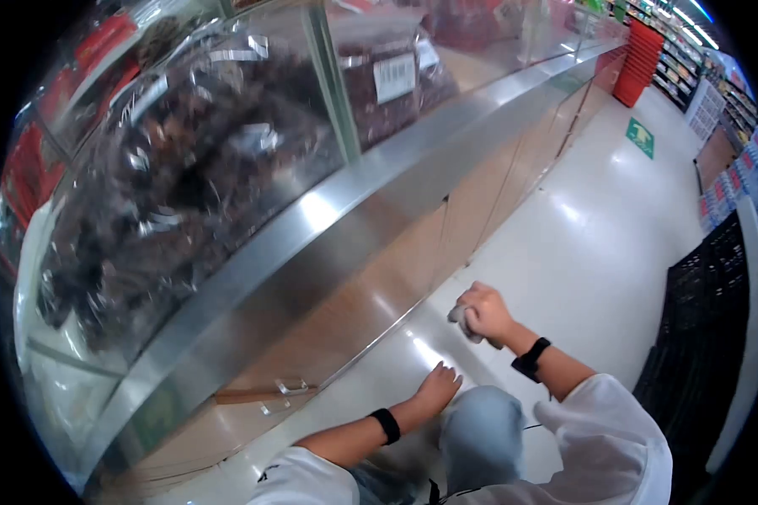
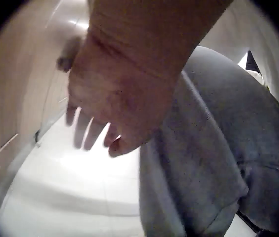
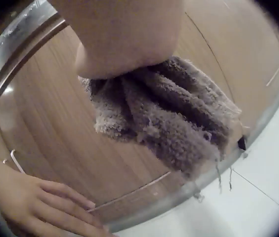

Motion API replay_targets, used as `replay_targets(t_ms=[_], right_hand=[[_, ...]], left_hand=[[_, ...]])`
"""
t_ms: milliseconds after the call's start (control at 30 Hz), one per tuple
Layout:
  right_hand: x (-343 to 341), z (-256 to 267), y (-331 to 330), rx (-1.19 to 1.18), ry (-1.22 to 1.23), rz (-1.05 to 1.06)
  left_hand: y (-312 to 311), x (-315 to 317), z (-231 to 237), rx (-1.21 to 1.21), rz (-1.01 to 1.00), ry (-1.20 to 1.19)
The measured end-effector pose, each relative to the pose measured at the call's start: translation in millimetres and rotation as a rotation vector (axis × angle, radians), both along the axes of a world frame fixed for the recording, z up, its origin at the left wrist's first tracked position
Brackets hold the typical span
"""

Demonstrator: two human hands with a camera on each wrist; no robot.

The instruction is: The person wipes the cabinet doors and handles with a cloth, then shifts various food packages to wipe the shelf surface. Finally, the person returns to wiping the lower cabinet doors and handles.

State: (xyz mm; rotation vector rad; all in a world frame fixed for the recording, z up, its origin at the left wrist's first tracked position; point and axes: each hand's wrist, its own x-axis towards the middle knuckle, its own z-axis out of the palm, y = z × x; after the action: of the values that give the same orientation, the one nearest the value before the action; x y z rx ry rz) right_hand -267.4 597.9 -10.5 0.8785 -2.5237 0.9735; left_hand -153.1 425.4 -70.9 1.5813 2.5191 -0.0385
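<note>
My right hand (image 1: 485, 311) grips a bunched grey-brown cloth (image 3: 164, 113), its frayed edge and loose threads hanging down in the right wrist view. It is held in front of the wooden cabinet front (image 3: 55, 103), above the pale floor. My left hand (image 1: 438, 388) is beside my bent knee (image 1: 483, 429) with its fingers loosely extended and nothing in them. In the left wrist view the fingers of that hand (image 2: 119, 94) point down over the floor, close to the jeans.
A metal-edged display counter (image 1: 379, 181) with glass panels runs along the left, holding bagged dark goods (image 1: 202, 160). Black crates (image 1: 691, 311) stand to the right. Red stacked baskets (image 1: 637, 63) stand farther along the aisle floor (image 1: 581, 219).
</note>
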Motion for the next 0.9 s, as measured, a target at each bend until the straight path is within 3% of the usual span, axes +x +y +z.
replay_targets(t_ms=[67, 100, 133, 200, 233, 300, 333, 400, 500, 733, 800, 900], right_hand=[[4.9, 9.1, 1.8, 0.153, -0.185, -0.002], [9.4, 8.6, 3.9, 0.162, -0.204, -0.009], [10.5, 7.4, 4.7, 0.195, -0.313, -0.097], [12.3, 7.8, 7.7, 0.231, -0.439, -0.186], [14.0, 12.4, 10.1, 0.257, -0.479, -0.244], [20.8, 22.7, 17.4, 0.296, -0.537, -0.297], [23.3, 29.1, 22.7, 0.269, -0.574, -0.35], [44.0, 38.7, 27.2, 0.248, -0.649, -0.406], [64.1, 69.2, 47.6, 0.163, -0.681, -0.496], [119.9, 171.4, 97.7, 0.102, -0.778, -0.649], [130.6, 195.6, 105.8, 0.058, -0.797, -0.745], [144.7, 250.4, 109.5, 0.065, -0.848, -0.702]], left_hand=[[17.0, 9.8, 0.0, -0.31, 0.142, -0.199], [12.4, 16.6, -24.9, -0.352, 0.252, 0.039], [6.8, 17.3, -1.3, -0.345, 0.248, 0.028], [-15.9, 21.3, 44.3, -0.324, 0.452, -0.247], [-28.2, 25.3, 49.9, -0.323, 0.448, -0.266], [-49.3, 37.3, 62.8, -0.05, 0.431, 0.045], [-53.5, 35.4, 78.1, -0.046, 0.429, 0.031], [-62.8, 44.7, 108.8, -0.035, 0.194, -0.091], [-54.3, 48.1, 155.6, -0.059, 0.107, -0.203], [-22.9, 64.5, 258.2, 0.148, 0.093, -0.376], [-16.4, 57.6, 282.3, 0.238, 0.156, -0.492], [-23.9, 49.2, 322.3, 0.238, 0.272, -0.519]])
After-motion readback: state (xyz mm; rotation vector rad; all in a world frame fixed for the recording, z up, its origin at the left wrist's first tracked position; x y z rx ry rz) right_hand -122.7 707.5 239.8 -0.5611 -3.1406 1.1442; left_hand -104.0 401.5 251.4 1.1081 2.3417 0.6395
